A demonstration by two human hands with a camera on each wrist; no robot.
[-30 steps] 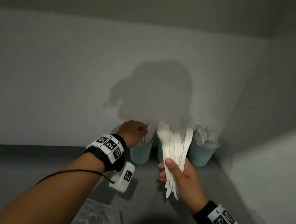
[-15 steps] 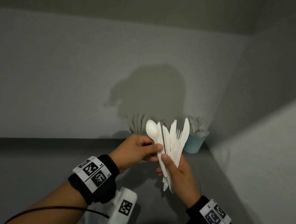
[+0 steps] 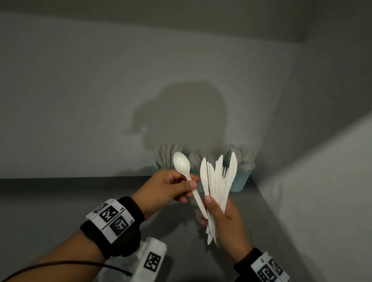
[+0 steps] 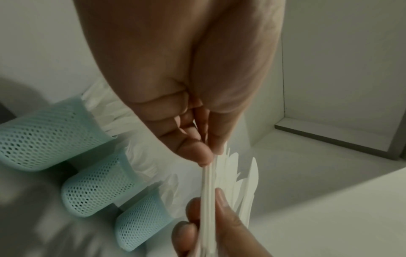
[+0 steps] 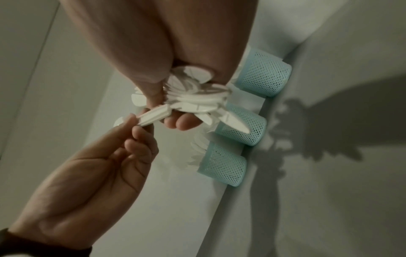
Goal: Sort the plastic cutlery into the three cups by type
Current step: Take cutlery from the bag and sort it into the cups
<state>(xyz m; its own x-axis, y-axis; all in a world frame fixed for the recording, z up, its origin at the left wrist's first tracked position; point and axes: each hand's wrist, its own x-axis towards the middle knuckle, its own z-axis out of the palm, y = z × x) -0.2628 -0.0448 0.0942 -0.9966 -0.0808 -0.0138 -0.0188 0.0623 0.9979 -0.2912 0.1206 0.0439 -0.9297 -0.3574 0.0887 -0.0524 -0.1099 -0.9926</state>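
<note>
My left hand [image 3: 187,181] pinches the handle of a white plastic spoon [image 3: 180,162], bowl up, angled left out of the bundle. The handle's lower end still lies against my right hand's fingers [image 4: 193,207]. My right hand [image 3: 209,209] grips a fanned bundle of white cutlery [image 3: 218,185], mostly knives with a fork among them. Three teal mesh cups stand in a row by the back wall: left cup [image 4: 44,135], middle cup [image 4: 96,189], right cup [image 4: 142,224]. Each holds white cutlery. In the head view only the right cup [image 3: 241,180] shows clearly.
The grey counter [image 3: 48,198] ends at a back wall and a right side wall [image 3: 318,191], with the cups in the corner. A clear plastic bag [image 3: 113,280] lies at the near edge under my left forearm.
My left hand came back from the left cup to the bundle and took hold of the spoon. It has since drawn the spoon's top leftward, away from the knives.
</note>
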